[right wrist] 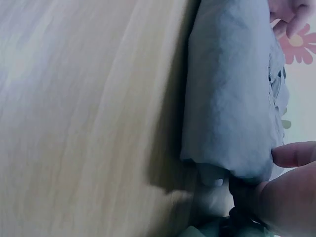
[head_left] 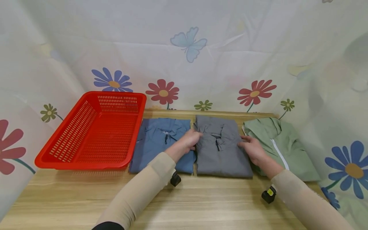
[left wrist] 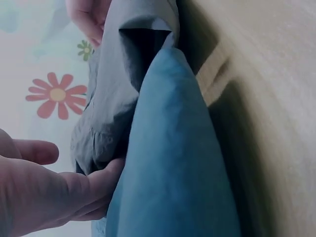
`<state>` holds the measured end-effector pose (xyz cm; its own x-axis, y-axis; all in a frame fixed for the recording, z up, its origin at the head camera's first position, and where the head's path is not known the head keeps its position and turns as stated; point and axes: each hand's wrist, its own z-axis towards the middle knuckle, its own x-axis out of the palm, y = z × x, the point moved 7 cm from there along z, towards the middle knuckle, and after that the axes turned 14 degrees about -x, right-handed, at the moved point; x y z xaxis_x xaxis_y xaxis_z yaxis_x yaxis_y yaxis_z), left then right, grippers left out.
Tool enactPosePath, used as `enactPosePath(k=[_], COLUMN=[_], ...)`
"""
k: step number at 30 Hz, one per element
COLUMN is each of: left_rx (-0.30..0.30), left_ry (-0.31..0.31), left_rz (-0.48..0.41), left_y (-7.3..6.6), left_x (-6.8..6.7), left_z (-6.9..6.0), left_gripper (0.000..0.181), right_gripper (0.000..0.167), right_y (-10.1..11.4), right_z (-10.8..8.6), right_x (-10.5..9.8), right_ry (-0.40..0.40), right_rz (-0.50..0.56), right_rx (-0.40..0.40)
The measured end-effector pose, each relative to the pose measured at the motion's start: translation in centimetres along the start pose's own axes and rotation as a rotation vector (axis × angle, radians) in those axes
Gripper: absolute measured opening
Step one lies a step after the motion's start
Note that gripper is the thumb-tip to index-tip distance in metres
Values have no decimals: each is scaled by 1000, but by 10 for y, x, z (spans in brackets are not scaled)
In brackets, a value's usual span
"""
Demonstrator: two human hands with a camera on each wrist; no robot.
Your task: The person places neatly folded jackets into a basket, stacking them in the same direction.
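Observation:
A folded grey jacket [head_left: 222, 159] with a black zip pull lies on the wooden table between both hands. At its left edge is my left hand [head_left: 189, 140]. In the left wrist view its fingers [left wrist: 106, 185] reach in between the grey jacket [left wrist: 116, 94] and a folded blue jacket [left wrist: 173, 148], while the thumb stands apart from the cloth. My right hand [head_left: 254, 150] grips the grey jacket's right edge. The right wrist view has its thumb on the upper side of the grey jacket [right wrist: 227, 98] and the fingers mostly hidden at the edge.
Left of the grey jacket lies the blue jacket [head_left: 155, 150], and beyond it a red plastic basket [head_left: 135, 134]. A folded green jacket [head_left: 287, 140] with a white zip is on the right. Behind the table [head_left: 201, 204] hangs a flowered cloth [head_left: 218, 70].

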<state>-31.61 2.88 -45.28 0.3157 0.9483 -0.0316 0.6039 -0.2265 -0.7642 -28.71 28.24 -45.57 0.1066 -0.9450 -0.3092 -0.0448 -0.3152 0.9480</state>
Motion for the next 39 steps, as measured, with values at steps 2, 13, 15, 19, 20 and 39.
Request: enactPosePath(k=[2,13,15,19,20,39], left_rx=[-7,-32,-30,-37,-39,0], left_ry=[27,63,59,76,80,139], left_rz=[-39,-102,-110,-151,-160,-188], left_y=[-1,2,2,4,4,3], left_x=[0,-3,-3,-4,-4,-7], left_z=[1,9,9,9,9,7], left_gripper=[64,60,64,70,70,66], right_gripper=[66,77,77,79,79,76], right_y=[-1,1,2,2,2,25], right_z=[0,3,3,3,4,-6], right_x=[0,2,0,-2,-3,-13], right_ry=[-4,58,61,48,42,-10], right_rz=[54,228,225,204,197,157], right_rx=[19,78,79,76,73,-14])
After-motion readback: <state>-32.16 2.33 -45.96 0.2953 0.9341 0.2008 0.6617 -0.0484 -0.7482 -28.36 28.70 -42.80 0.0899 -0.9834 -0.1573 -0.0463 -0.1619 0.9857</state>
